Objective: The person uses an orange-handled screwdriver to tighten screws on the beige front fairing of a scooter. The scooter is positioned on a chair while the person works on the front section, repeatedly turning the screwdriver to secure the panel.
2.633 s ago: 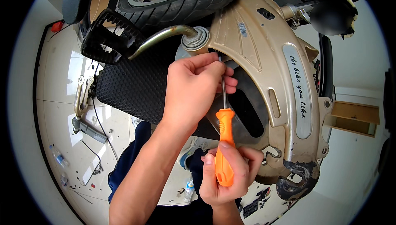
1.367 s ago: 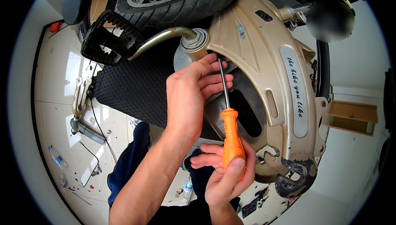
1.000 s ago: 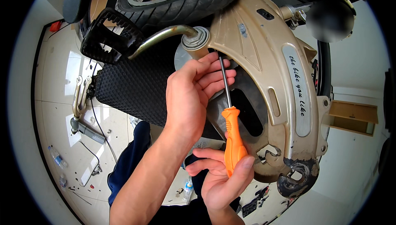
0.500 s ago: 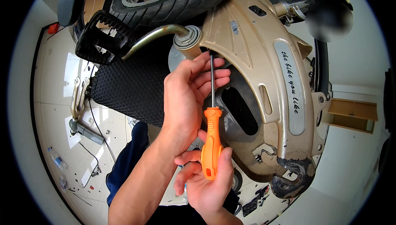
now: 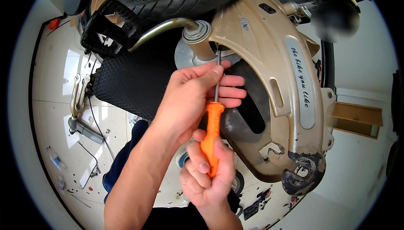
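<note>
Head view: right hand [image 5: 208, 179] grips the orange screwdriver [image 5: 211, 135] handle to turn it; left hand [image 5: 189, 99] pinches its shaft, steadying the tip against the beige cover [image 5: 269, 61].

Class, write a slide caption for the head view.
Right hand grips orange screwdriver; left hand steadies its shaft against a tan bike cover.
</note>
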`<state>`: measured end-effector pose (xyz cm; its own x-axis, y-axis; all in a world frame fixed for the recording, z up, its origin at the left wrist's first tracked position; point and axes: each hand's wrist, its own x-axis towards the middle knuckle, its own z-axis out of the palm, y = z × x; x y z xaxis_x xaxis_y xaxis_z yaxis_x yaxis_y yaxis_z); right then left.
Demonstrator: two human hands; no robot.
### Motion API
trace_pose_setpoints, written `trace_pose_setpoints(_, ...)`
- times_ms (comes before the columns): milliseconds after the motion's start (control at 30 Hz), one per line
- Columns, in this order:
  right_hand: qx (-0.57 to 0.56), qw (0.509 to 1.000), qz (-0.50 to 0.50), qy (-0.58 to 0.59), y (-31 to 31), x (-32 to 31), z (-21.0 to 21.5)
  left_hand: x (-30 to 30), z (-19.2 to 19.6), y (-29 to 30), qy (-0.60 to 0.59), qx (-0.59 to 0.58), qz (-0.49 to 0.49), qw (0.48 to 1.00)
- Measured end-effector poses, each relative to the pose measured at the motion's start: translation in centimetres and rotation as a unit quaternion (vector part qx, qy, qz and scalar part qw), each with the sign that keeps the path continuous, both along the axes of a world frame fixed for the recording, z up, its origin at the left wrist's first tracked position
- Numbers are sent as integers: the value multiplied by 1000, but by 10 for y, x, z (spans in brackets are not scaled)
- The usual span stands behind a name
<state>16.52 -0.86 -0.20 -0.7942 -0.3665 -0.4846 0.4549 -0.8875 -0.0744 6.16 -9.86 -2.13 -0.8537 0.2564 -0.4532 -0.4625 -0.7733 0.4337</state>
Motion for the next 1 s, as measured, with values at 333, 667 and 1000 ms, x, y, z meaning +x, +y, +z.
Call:
trace_pose_setpoints(333, -2, 997, 70, 10, 21, -2, -10, -5, -1, 2, -11, -70, -7, 997)
trace_pose_setpoints(667, 441, 897, 32, 0, -15, -3, 9, -7, -2, 2, 38, -163, -25, 986)
trace_pose_setpoints(1000, 419, 904, 29, 78, -6, 2, 12, -11, 1, 2, 24, -282, 27, 959)
